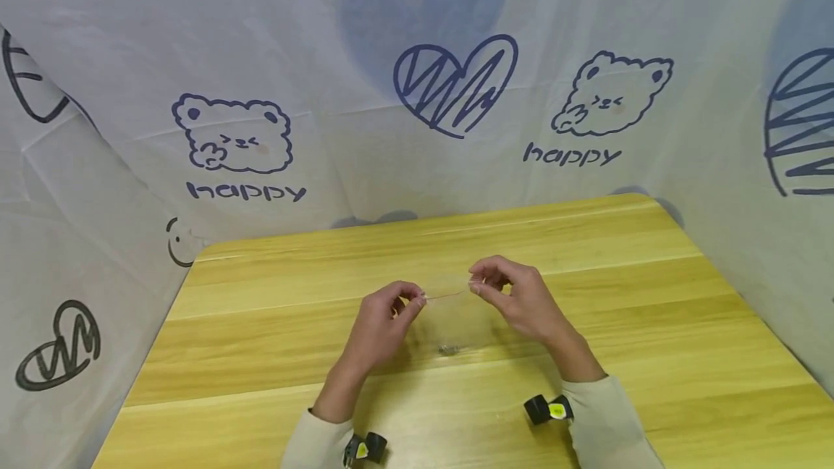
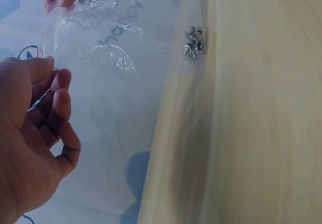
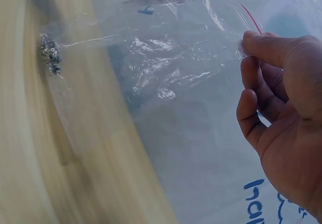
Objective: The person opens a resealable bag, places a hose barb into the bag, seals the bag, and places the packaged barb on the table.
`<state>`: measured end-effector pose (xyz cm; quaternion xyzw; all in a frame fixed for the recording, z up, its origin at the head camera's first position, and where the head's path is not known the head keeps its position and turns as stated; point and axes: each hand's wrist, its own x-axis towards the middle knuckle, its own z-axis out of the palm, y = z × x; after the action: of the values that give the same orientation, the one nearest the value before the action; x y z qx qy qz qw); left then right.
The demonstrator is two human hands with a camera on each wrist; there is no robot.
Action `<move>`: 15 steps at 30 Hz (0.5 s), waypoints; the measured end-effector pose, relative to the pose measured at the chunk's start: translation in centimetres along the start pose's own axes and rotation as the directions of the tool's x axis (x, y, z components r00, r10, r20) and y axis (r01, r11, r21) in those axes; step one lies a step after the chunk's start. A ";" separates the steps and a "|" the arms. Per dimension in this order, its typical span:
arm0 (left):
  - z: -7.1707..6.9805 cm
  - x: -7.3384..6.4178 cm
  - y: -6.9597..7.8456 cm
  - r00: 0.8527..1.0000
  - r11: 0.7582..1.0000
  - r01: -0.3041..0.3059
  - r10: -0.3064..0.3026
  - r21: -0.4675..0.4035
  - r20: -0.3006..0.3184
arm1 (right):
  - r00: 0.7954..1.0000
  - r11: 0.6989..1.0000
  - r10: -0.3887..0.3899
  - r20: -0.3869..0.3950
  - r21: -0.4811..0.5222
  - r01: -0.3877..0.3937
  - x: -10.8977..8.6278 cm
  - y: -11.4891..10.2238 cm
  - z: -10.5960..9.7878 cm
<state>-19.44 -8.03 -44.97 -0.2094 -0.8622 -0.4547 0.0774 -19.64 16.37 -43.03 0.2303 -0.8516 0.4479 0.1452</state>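
Observation:
A clear zip-lock bag (image 1: 452, 320) with a red line along its top edge hangs between my two hands over the table. My left hand (image 1: 384, 320) pinches one top corner between thumb and forefinger. The opposite corner is pinched by my right hand (image 1: 521, 299). Small silvery metal parts (image 2: 193, 42), perhaps screws, lie gathered at the bag's bottom, and the right wrist view shows the same cluster of metal parts (image 3: 51, 55). Whether the bag's zip is parted I cannot tell.
A wood-grain table (image 1: 260, 339) extends beneath both hands. Behind it and at the sides hangs a white cloth (image 1: 352, 143) printed with hearts, bears and the word happy. Each wrist wears a small black camera, one at the left sleeve (image 1: 316, 444).

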 end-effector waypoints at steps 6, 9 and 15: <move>-0.3 0.0 0.6 0.983 0.988 -0.156 0.157 0.017 -0.096 | 0.999 0.999 -0.048 -0.015 0.000 0.048 0.0 -0.9 -0.5; -0.6 0.1 0.9 0.963 0.973 -0.228 0.232 0.046 -0.134 | 0.997 0.997 -0.073 -0.033 0.002 0.073 0.0 -1.4 -1.0; -2.0 0.0 1.9 0.941 0.953 -0.286 0.299 0.100 -0.157 | 0.985 0.987 -0.152 -0.076 -0.055 0.148 0.0 -1.9 -1.6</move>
<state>-18.73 -8.70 -42.39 -0.2923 -0.8284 -0.4213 0.2254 -18.55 16.81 -40.82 0.2717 -0.8362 0.4234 0.2182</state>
